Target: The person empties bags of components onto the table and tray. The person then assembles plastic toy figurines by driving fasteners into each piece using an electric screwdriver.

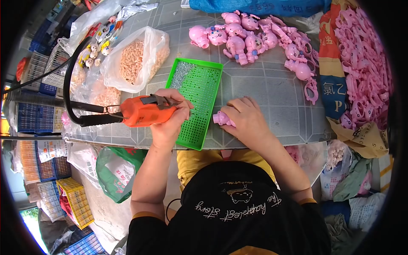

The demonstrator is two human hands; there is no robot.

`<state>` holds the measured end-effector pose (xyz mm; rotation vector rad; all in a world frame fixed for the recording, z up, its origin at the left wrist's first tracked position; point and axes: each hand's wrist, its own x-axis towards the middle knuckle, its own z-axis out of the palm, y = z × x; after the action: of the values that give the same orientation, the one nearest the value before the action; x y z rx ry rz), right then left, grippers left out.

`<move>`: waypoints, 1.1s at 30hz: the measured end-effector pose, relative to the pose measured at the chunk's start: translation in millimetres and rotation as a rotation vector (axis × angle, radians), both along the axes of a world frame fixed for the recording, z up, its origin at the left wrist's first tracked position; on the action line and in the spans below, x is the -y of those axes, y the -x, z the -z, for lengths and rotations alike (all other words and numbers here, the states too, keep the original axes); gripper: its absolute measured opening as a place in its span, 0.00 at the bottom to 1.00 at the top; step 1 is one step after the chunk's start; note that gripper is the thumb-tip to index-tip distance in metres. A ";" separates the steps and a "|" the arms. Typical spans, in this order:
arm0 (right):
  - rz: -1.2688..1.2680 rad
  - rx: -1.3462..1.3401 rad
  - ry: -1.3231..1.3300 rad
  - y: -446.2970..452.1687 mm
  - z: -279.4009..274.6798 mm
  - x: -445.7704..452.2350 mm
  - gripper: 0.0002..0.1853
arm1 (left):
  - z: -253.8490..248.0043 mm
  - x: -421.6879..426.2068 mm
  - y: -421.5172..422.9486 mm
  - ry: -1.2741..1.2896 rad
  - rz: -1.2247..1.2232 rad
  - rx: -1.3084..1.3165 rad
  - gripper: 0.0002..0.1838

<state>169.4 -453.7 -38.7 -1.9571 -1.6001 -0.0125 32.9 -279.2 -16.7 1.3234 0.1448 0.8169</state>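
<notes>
My left hand (170,123) is closed round an orange electric screwdriver (144,111), which lies level over the table's left half. Its tip is hidden by my fingers. A black cable and a spring hose run from its rear to the left. My right hand (247,120) rests on the table, fingers wrapped round a pink toy figure part (222,119) whose end pokes out to the left. Between both hands lies a green perforated tray (199,100), with small silver screws (183,73) gathered at its far left corner.
Beyond the tray sits a pile of pink toy figures (236,42). An open sack (329,63) of pink parts (361,63) stands at right. A clear bag (148,63) of small peach-coloured pieces (132,61) lies at left, near small figures (102,38). Crates (75,199) stand beside the table.
</notes>
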 end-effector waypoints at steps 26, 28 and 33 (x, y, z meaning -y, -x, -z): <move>0.006 0.021 -0.036 -0.9 7.6 -3.2 0.16 | -14.3 25.9 -29.5 0.003 0.198 0.093 0.15; 0.009 0.023 -0.043 -0.7 8.3 -2.5 0.16 | -13.8 26.3 -31.8 0.017 0.239 0.088 0.14; -0.025 0.047 -0.065 -1.4 11.4 -5.6 0.17 | -21.7 25.6 -40.6 -0.085 0.332 -0.059 0.13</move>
<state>170.8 -448.1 -50.1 -1.8997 -1.6342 -0.0997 73.4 -304.8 5.0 1.4058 -0.0636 0.5072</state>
